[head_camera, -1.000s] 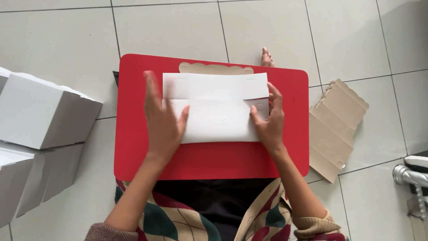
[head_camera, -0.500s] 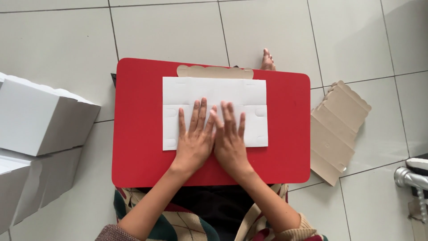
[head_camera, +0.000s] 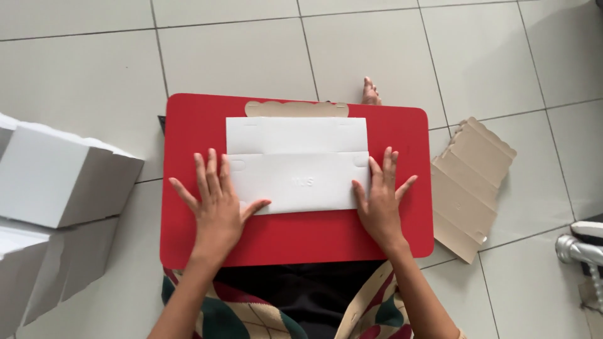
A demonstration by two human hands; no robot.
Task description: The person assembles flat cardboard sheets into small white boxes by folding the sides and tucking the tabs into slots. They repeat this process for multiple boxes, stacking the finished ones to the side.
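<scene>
**Both hands flat on the ends of a folded white card blank**

Your left hand point(head_camera: 217, 204) lies palm down with the fingers spread wide. Its thumb and the inner edge of the palm rest on the left end of the folded white cardboard sheet point(head_camera: 295, 164); the outer fingers lie on the red board point(head_camera: 295, 235) under it. Your right hand point(head_camera: 380, 198) mirrors it: flat, fingers fanned, thumb side on the sheet's right end, little finger out over the red surface. Neither hand pinches or grips anything; both press down.

Between your hands the sheet lies flat, its lower panel folded up over the upper one, so a fold edge runs straight across from hand to hand. Beyond your fingertips, at the far edge of the board, a brown cardboard strip point(head_camera: 296, 108) with a scalloped top shows just above the sheet, touching it.

Outward from your left hand, on the tiled floor point(head_camera: 94, 69), stand assembled white boxes point(head_camera: 59, 179); their insides cannot be seen from here. Outward from your right hand, just off the board's edge, a flat brown cardboard blank point(head_camera: 471, 182) lies on the tiles. Past the board's far edge, a bare foot point(head_camera: 370, 93) shows.
</scene>
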